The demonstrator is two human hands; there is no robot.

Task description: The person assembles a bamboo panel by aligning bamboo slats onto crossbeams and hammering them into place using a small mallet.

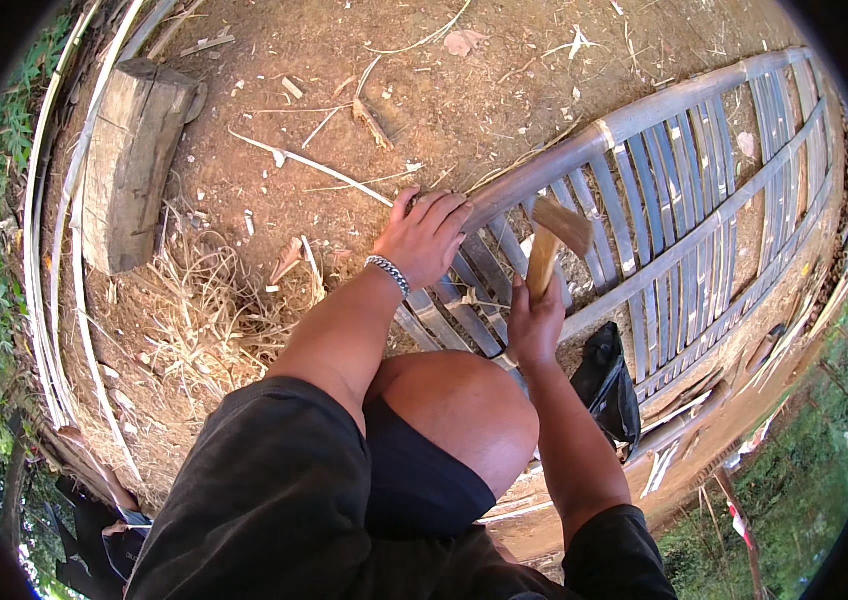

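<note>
My left hand [426, 240], with a chain bracelet at the wrist, rests over the near end of a thick bamboo pole [534, 168], its fingers bent round it. This pole forms the far-side rail of a long slatted bamboo frame [684, 160] lying on the ground. In my right hand [536, 325] is a hatchet [544, 258] with a short wooden handle and a brown, wedge-like head. The hatchet's head is up, over the slats near the pole. My right fingers wrap the lower handle. Between my arms, my bent knee [464, 410] hides part of the frame's near end.
A thick squared log [134, 165] lies at left beside long pale bamboo strips [39, 220]. Curly shavings [209, 300] heap up left of my left forearm. A black plastic bag [606, 385] lies right of my right forearm. Wood chips litter the dirt ground [344, 60].
</note>
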